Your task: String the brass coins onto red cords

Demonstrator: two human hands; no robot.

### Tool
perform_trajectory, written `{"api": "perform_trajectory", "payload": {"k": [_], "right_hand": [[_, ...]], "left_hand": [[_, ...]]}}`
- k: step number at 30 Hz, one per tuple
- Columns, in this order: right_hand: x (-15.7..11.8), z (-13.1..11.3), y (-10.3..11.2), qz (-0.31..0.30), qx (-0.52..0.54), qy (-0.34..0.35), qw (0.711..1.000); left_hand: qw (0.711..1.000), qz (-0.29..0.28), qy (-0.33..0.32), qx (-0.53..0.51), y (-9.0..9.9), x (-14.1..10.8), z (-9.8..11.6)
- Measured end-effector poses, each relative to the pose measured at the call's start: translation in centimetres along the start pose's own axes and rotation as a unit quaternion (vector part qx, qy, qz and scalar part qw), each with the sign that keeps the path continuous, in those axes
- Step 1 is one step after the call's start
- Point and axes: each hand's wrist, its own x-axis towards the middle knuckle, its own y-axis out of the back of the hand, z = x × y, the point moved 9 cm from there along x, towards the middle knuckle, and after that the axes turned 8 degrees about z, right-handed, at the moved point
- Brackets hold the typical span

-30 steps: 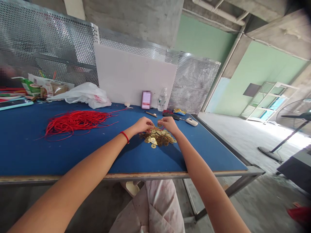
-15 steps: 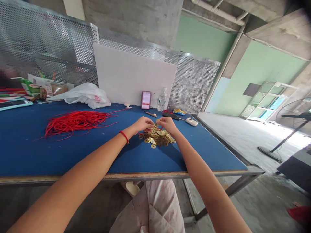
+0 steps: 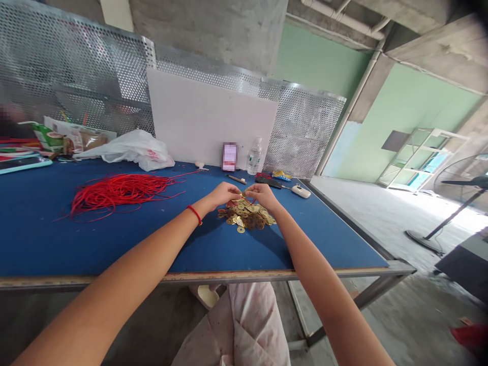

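Note:
A heap of brass coins with holes (image 3: 249,217) lies on the blue table (image 3: 229,254). Over its far edge, my left hand (image 3: 225,194) and my right hand (image 3: 263,194) meet almost fingertip to fingertip. My right fingers pinch a coin (image 3: 246,194). The left fingers are closed on something small that I cannot make out, close to that coin. A bit of red cord (image 3: 251,201) shows beneath the right fingers. On the left of the table lies a loose bundle of red cord (image 3: 122,192).
Behind the hands stand a phone (image 3: 229,156) and a clear bottle (image 3: 254,156). A pen (image 3: 236,179), a black object (image 3: 269,182) and a white case (image 3: 301,190) lie nearby. A white plastic bag (image 3: 137,148) sits at the back left.
The fingertips of both hands have come closer together, and the coin at my right fingers has tilted and dropped slightly between them. The heap and cord bundle look unchanged.

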Motion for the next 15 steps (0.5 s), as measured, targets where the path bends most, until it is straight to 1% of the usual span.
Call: {"api": "perform_trajectory", "payload": {"k": [5, 9, 15], "right_hand": [[-0.08, -0.11, -0.06, -0.007, -0.010, 0.000, 1.000], [0.00, -0.11, 0.06, -0.002, -0.031, 0.013, 0.999], [-0.19, -0.40, -0.18, -0.012, -0.058, 0.027, 0.998]], "left_hand": [[1.000, 0.006, 0.001, 0.003, 0.07, -0.20, 0.31], [1.000, 0.002, 0.002, -0.003, -0.06, -0.53, 0.69], [1.000, -0.009, 0.010, -0.017, -0.36, -0.95, 0.92]]}}
